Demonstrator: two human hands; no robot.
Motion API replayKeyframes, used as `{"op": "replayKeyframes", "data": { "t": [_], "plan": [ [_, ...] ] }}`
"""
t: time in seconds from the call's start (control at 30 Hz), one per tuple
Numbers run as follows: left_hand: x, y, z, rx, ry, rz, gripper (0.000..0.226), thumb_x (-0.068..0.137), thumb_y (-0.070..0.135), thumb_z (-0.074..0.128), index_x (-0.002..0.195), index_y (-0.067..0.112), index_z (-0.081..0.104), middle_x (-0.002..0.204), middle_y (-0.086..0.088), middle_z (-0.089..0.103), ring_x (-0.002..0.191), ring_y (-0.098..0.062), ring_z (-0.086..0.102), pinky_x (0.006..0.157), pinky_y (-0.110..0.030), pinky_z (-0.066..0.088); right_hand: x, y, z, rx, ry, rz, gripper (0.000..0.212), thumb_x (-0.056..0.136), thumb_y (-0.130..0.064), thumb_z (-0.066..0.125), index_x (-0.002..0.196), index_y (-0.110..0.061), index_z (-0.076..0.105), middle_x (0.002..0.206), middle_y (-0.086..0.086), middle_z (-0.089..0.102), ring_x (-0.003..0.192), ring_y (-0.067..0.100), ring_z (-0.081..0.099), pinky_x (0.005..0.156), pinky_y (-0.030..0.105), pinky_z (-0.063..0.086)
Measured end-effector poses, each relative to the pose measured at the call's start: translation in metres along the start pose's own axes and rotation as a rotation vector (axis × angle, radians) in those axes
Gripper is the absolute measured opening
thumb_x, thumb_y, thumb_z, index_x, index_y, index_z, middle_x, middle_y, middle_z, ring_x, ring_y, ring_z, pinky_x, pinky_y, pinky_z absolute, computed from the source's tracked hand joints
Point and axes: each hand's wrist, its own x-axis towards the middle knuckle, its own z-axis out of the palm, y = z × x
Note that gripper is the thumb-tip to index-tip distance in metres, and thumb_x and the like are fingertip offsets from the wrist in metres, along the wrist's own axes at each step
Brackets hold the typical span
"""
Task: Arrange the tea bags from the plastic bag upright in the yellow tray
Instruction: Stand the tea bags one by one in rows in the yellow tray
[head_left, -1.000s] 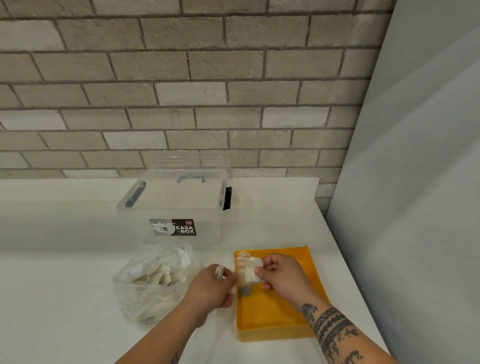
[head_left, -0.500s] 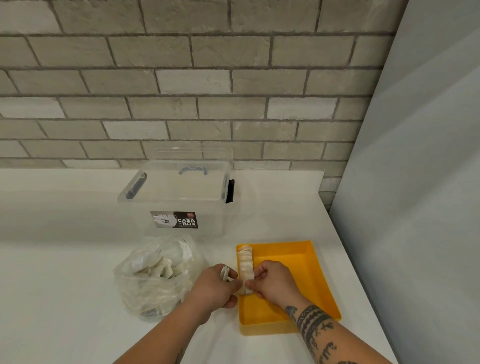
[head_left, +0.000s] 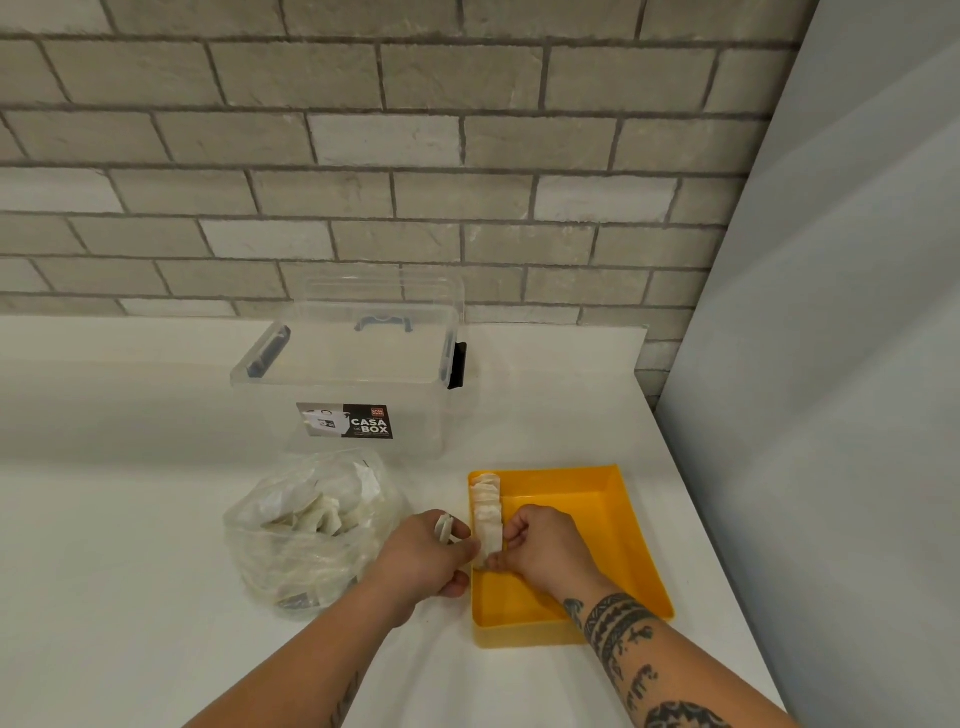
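The plastic bag (head_left: 311, 530) sits at the left, slumped open, with loose tea bags inside; the clear box (head_left: 358, 374) stands behind it. Just right of the plastic bag, the left hand (head_left: 431, 556) is curled, with a few spare tea bags (head_left: 444, 527) clamped edge-up between its fingers, and it is close against the outside of the tray's left wall. Inside that wall stands the row (head_left: 485, 499) of upright tea bags. Its long axis runs from the far left corner toward the person. The right hand (head_left: 540, 545) reaches in over the tray (head_left: 613, 519) and pinches the end tea bag (head_left: 491, 543) at the near end of the row, fingers closed on it, seemingly steadying it upright.

The next slot is probably the bare floor just nearer than that end tea bag. The spares lie left of it, across the wall, so they would have to travel right and slightly nearer. The right hand is the closer one to that slot, and the left is the feeder
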Motion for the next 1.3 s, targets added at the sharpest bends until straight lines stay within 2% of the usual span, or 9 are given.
{"op": "replayKeyframes", "data": {
  "t": [0.13, 0.27, 0.37, 0.43, 0.53, 0.7, 0.83, 1.03, 1.3],
  "plan": [
    [-0.005, 0.004, -0.001, 0.048, 0.029, 0.021, 0.019, 0.089, 0.018, 0.076, 0.102, 0.013, 0.063, 0.079, -0.011, 0.069, 0.057, -0.019, 0.065, 0.065, -0.034, 0.064, -0.002, -0.001, -0.002, 0.009, -0.003, 0.002, 0.045, 0.056, -0.042, 0.096, 0.082, -0.026, 0.064, 0.081, -0.01, 0.067, 0.076, 0.008, 0.063, 0.064, 0.021, 0.05],
    [-0.012, 0.013, -0.005, 0.088, 0.098, 0.095, 0.03, 0.086, 0.02, 0.079, 0.105, 0.018, 0.056, 0.083, -0.013, 0.069, 0.056, -0.019, 0.065, 0.053, -0.027, 0.055, -0.003, -0.001, -0.013, 0.067, 0.014, -0.008, 0.037, 0.061, -0.033, 0.094, 0.082, -0.024, 0.065, 0.079, -0.01, 0.067, 0.071, 0.004, 0.06, 0.058, 0.016, 0.044],
    [-0.016, 0.028, -0.013, -0.185, 0.023, 0.057, 0.029, 0.089, 0.009, 0.07, 0.115, 0.011, 0.055, 0.092, -0.015, 0.069, 0.065, -0.024, 0.067, 0.066, -0.031, 0.06, -0.004, -0.005, -0.028, 0.152, 0.078, -0.072, 0.022, 0.075, -0.029, 0.086, 0.083, -0.024, 0.066, 0.076, -0.009, 0.065, 0.068, 0.004, 0.059, 0.058, 0.014, 0.044],
    [-0.018, 0.04, -0.019, -0.388, -0.084, 0.026, 0.029, 0.091, -0.002, 0.062, 0.118, 0.006, 0.056, 0.108, -0.021, 0.071, 0.082, -0.031, 0.073, 0.076, -0.036, 0.062, -0.005, -0.012, -0.039, 0.261, 0.12, -0.111, 0.015, 0.08, -0.029, 0.081, 0.082, -0.024, 0.067, 0.076, -0.008, 0.065, 0.069, 0.009, 0.062, 0.064, 0.023, 0.052],
    [-0.018, 0.05, -0.023, -0.495, -0.179, 0.089, 0.033, 0.094, -0.011, 0.053, 0.123, 0.005, 0.055, 0.111, -0.021, 0.075, 0.099, -0.035, 0.075, 0.082, -0.038, 0.062, -0.009, -0.028, -0.056, 0.38, 0.143, -0.172, 0.008, 0.086, -0.026, 0.076, 0.089, -0.025, 0.07, 0.081, -0.009, 0.066, 0.075, 0.01, 0.064, 0.066, 0.027, 0.051],
    [-0.022, 0.06, -0.017, -0.406, -0.185, 0.224, 0.036, 0.096, -0.001, 0.063, 0.125, 0.015, 0.051, 0.106, -0.016, 0.077, 0.097, -0.034, 0.076, 0.076, -0.034, 0.062, -0.022, -0.049, -0.075, 0.468, 0.119, -0.239, 0.01, 0.091, -0.029, 0.072, 0.1, -0.029, 0.073, 0.089, -0.014, 0.068, 0.084, 0.001, 0.064, 0.074, 0.024, 0.053],
    [-0.023, 0.066, -0.013, -0.268, -0.123, 0.301, 0.044, 0.086, 0.002, 0.077, 0.122, 0.017, 0.057, 0.116, -0.018, 0.068, 0.091, -0.028, 0.077, 0.07, -0.036, 0.063, -0.026, -0.055, -0.078, 0.447, 0.047, -0.269, 0.011, 0.089, -0.03, 0.074, 0.1, -0.027, 0.075, 0.087, -0.013, 0.07, 0.078, 0.001, 0.063, 0.067, 0.019, 0.049],
    [-0.025, 0.067, -0.009, -0.141, -0.004, 0.379, 0.038, 0.078, 0.006, 0.085, 0.109, 0.017, 0.065, 0.089, -0.011, 0.076, 0.081, -0.032, 0.076, 0.074, -0.049, 0.064, -0.027, -0.051, -0.08, 0.436, 0.098, -0.298, 0.007, 0.091, -0.026, 0.071, 0.086, -0.022, 0.074, 0.066, -0.019, 0.065, 0.063, -0.005, 0.057, 0.059, 0.017, 0.045],
    [-0.023, 0.062, -0.006, -0.159, 0.101, 0.377, 0.036, 0.079, 0.005, 0.084, 0.107, 0.019, 0.066, 0.078, -0.006, 0.076, 0.076, -0.033, 0.076, 0.075, -0.05, 0.064, -0.027, -0.043, -0.076, 0.431, 0.094, -0.315, 0.004, 0.089, -0.025, 0.074, 0.087, -0.021, 0.076, 0.076, -0.012, 0.072, 0.067, -0.002, 0.062, 0.059, 0.017, 0.048]
  ]
}}
